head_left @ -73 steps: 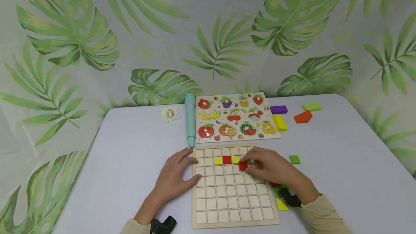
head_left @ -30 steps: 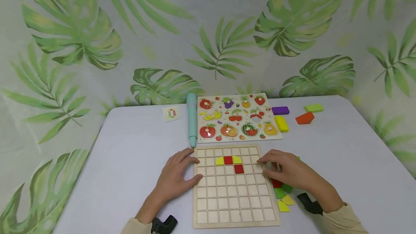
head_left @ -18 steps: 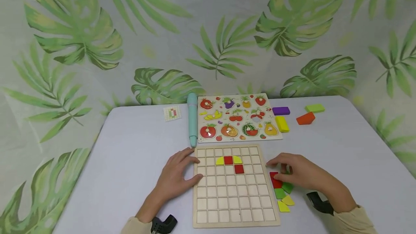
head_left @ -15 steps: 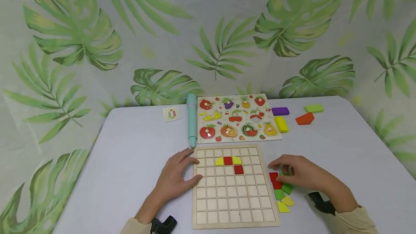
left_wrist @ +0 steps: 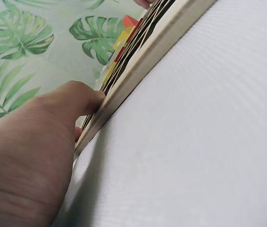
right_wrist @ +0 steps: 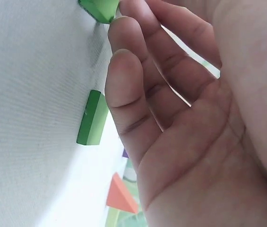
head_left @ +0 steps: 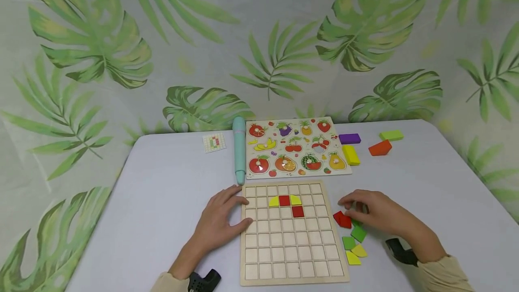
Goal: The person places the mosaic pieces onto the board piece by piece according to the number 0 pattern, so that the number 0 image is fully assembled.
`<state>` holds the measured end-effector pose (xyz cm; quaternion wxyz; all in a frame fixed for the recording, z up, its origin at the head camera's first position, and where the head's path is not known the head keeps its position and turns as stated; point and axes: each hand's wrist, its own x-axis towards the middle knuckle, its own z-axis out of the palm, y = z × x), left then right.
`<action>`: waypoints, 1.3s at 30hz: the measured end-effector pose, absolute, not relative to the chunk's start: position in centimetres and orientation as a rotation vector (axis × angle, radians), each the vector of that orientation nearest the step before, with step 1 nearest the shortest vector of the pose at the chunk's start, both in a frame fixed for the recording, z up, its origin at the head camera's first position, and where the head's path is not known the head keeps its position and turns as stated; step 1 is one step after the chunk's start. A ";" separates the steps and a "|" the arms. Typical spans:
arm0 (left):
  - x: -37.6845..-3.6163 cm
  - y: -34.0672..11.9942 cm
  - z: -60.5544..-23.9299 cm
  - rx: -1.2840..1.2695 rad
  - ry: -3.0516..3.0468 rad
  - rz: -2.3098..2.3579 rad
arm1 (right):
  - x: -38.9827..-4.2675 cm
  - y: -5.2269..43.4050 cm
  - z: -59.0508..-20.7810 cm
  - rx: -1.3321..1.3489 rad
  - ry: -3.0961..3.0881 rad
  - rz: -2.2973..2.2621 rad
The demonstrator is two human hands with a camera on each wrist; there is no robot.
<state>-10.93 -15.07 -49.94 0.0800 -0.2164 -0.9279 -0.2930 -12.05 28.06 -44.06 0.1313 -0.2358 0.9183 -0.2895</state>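
Note:
A wooden grid board lies flat on the table. In its upper cells sit a red square tile between two yellow curved tiles, and another red square tile one row lower. My left hand rests on the board's left rim; its thumb presses the edge in the left wrist view. My right hand hovers at the loose tiles right of the board, thumb tip at the red tiles. Its fingers are loosely bent, with nothing seen between them; the index tip is hidden in the wrist view.
Loose green tiles and yellow tiles lie beside the board's right edge. Behind it are a fruit puzzle, a teal pen-shaped object and a small pattern card. Purple, yellow and orange blocks lie back right.
My right hand has set a red tile in the third row, let go and moved right to the loose tiles. The loose red tiles have shifted and spread apart. My left hand has stayed put.

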 end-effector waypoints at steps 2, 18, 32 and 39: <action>-10.9 -15.1 -50.0 -0.650 -2.771 -0.874 | -12.0 28.1 -44.1 -0.672 2.649 -0.848; -10.8 -15.1 -50.1 -0.635 -2.787 -0.886 | -11.9 27.9 -44.3 -0.659 2.640 -0.785; -11.0 -15.0 -49.9 -0.646 -2.783 -0.875 | -11.9 27.9 -44.3 -0.766 2.593 -0.877; -10.9 -15.0 -49.8 -0.643 -2.793 -0.879 | -11.9 27.6 -44.2 -0.749 2.650 -0.835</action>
